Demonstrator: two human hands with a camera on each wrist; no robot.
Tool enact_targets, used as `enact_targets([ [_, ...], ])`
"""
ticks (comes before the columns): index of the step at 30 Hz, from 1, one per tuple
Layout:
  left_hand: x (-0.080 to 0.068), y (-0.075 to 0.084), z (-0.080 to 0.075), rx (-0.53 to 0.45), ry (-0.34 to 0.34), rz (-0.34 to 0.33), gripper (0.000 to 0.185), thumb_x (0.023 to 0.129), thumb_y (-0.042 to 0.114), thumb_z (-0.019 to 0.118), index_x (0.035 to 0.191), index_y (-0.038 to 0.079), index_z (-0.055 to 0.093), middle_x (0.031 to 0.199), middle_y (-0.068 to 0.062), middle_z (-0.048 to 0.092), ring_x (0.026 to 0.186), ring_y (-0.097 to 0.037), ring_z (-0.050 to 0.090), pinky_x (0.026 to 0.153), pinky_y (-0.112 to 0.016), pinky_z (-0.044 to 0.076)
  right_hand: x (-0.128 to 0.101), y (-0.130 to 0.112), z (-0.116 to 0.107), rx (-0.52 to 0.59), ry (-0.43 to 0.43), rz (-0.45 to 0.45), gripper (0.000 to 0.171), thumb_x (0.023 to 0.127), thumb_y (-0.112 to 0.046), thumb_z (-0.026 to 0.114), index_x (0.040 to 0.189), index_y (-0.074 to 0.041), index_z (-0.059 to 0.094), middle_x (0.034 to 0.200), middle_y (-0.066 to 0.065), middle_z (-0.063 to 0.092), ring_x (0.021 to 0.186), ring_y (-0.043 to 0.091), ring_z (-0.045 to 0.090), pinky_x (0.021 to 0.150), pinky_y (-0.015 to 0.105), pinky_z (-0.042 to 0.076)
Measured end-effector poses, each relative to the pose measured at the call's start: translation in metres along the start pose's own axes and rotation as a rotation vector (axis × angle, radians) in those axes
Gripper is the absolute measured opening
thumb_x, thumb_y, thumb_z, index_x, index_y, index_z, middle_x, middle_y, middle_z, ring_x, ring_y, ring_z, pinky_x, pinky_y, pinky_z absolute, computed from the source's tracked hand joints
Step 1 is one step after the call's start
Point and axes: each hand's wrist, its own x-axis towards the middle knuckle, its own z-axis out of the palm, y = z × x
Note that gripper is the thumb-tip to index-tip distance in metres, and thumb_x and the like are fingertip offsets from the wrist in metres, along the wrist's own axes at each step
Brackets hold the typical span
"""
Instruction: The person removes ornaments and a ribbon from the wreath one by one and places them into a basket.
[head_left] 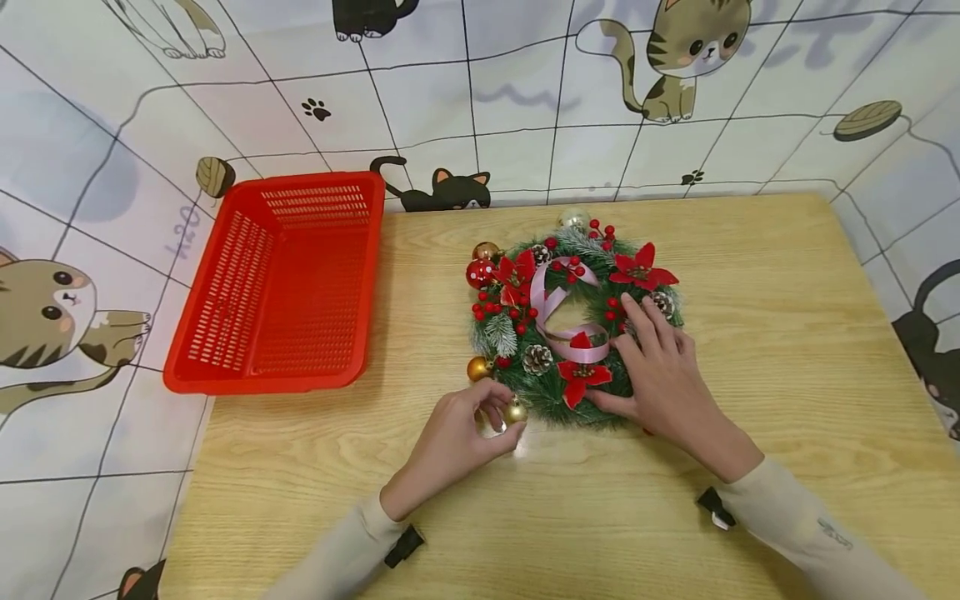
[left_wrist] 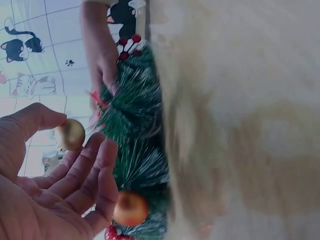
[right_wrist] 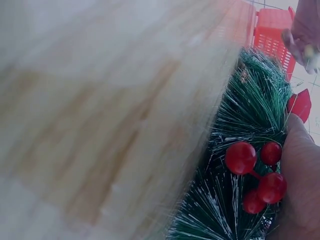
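A green wreath (head_left: 551, 404) lies on the table, dressed with red poinsettias, red berries, pinecones, baubles and a loose pink ribbon (head_left: 588, 353). At its lower left edge my left hand (head_left: 457, 429) pinches a small gold bauble (head_left: 516, 412) between thumb and fingers. The left wrist view shows this bauble (left_wrist: 70, 134) at the thumb tip, with the other fingers loosely bent. My right hand (head_left: 667, 383) rests on the wreath's right side, fingers spread and fairly straight. In the right wrist view its thumb (right_wrist: 297, 142) lies along the greenery beside red berries (right_wrist: 241, 158).
A red plastic basket (head_left: 360, 333) stands at the table's left, its visible inside bare. An orange-gold bauble (head_left: 479, 368) and a red dotted bauble (head_left: 480, 273) sit along the wreath's left edge. Cat-print sheeting (head_left: 517, 167) rises behind the wooden table (head_left: 787, 333).
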Motion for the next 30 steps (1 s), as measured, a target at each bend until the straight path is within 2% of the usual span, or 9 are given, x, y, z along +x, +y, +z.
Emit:
enact_targets([
  [3,0.003,0.002,-0.006,-0.047,0.042,0.032,0.025,0.089,0.004,0.085,0.108,0.005,0.071,0.093,-0.001,0.076,0.080,-0.016,0.074,0.076,-0.036,0.062,-0.001,0.001,0.001,0.007,0.008,0.002,0.098,0.095,-0.092,0.036,0.111,0.001,0.061,0.175,0.024,0.026,0.160,0.048,0.021,0.095,0.075,0.036],
  [8,0.008,0.004,-0.010,-0.071,0.093,0.064,0.027,0.089,0.001,0.084,0.112,0.003,0.069,0.096,-0.005,0.077,0.084,-0.014,0.074,0.078,-0.033,0.063,-0.002,0.000,0.001,0.010,0.004,0.003,0.097,0.095,-0.092,0.036,0.111,0.000,0.061,0.176,0.023,0.024,0.160,0.048,0.020,0.095,0.076,0.036],
  [17,0.009,0.010,-0.024,-0.099,0.165,0.064,0.031,0.090,0.000,0.084,0.118,0.001,0.072,0.097,-0.007,0.077,0.087,-0.026,0.074,0.079,-0.044,0.062,-0.002,0.001,0.001,0.002,-0.006,0.009,0.099,0.094,-0.093,0.033,0.112,0.000,0.062,0.176,0.023,0.023,0.161,0.048,0.018,0.096,0.076,0.037],
  [21,0.010,0.010,-0.030,-0.092,0.178,0.091,0.031,0.090,-0.001,0.083,0.119,0.001,0.072,0.097,-0.009,0.078,0.087,-0.029,0.073,0.079,-0.041,0.062,-0.003,0.003,0.002,0.004,0.002,-0.001,0.099,0.095,-0.093,0.035,0.112,0.001,0.061,0.176,0.023,0.023,0.160,0.049,0.019,0.096,0.076,0.037],
  [24,0.011,0.009,-0.034,-0.088,0.187,0.109,0.031,0.090,-0.002,0.082,0.120,0.001,0.073,0.099,-0.009,0.078,0.089,-0.027,0.074,0.079,-0.039,0.061,-0.003,0.003,0.002,0.004,0.003,-0.008,0.098,0.095,-0.092,0.035,0.113,0.001,0.061,0.176,0.023,0.023,0.160,0.049,0.020,0.096,0.076,0.037],
  [30,0.014,0.008,-0.046,-0.085,0.235,0.097,0.035,0.090,-0.005,0.083,0.123,0.000,0.073,0.100,-0.006,0.078,0.092,-0.020,0.073,0.079,-0.043,0.060,-0.003,0.002,0.001,0.000,0.003,-0.008,0.099,0.095,-0.093,0.034,0.113,0.001,0.061,0.176,0.023,0.025,0.159,0.050,0.021,0.095,0.076,0.038],
])
